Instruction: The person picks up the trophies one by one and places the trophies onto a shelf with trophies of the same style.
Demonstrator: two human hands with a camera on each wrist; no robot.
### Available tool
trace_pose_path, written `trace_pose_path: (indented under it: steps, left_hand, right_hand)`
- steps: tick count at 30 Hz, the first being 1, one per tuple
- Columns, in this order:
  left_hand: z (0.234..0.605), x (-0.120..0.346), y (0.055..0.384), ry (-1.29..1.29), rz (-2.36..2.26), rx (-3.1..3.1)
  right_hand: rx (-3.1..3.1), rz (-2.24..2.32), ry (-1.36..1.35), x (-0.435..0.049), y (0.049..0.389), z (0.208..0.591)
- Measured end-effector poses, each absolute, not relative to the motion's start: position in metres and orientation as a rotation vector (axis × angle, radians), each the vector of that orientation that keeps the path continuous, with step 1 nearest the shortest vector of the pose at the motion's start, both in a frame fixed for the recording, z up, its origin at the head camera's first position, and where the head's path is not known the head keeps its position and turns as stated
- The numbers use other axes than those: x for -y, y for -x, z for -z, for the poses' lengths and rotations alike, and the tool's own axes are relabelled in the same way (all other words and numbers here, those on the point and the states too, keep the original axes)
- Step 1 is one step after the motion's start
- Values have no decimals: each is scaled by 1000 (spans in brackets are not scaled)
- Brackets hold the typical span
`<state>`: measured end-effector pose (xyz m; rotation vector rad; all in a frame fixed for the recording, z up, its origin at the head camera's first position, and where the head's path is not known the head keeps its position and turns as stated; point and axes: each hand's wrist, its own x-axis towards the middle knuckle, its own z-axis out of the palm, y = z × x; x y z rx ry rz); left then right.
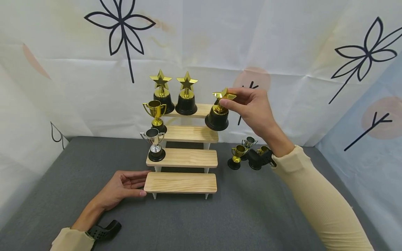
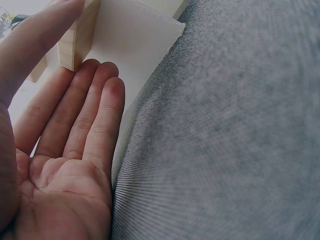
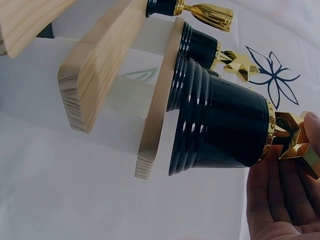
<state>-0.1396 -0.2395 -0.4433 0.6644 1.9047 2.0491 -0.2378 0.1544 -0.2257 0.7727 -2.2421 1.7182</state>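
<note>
My right hand [image 1: 254, 106] pinches a gold star trophy [image 1: 217, 118] by its star, at the right end of the top shelf [image 1: 204, 111]. In the right wrist view the black base [image 3: 225, 125] of this trophy appears tilted beside the shelf edge; whether it touches cannot be told. Two star trophies [image 1: 186, 101] stand on the top shelf's left and middle. A gold cup [image 1: 156, 113] is on the second shelf's left end, a silver cup [image 1: 155, 143] on the third. My left hand [image 1: 120, 188], fingers extended, touches the left end of the lowest wooden shelf [image 1: 180, 182].
Right of the stepped stand, several small cups [image 1: 237, 157] stand on the grey table [image 1: 260, 209], partly hidden by the right wrist's black strap [image 1: 260, 158]. A white patterned cloth [image 1: 207, 42] hangs close behind the stand.
</note>
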Motion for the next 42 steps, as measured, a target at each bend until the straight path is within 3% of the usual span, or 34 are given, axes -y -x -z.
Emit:
trace_pose_path:
  steps: [42]
  left_hand:
    - [443, 240, 139, -635, -2024, -1951]
  right_hand:
    - [2225, -1766, -768, -130, 258, 231]
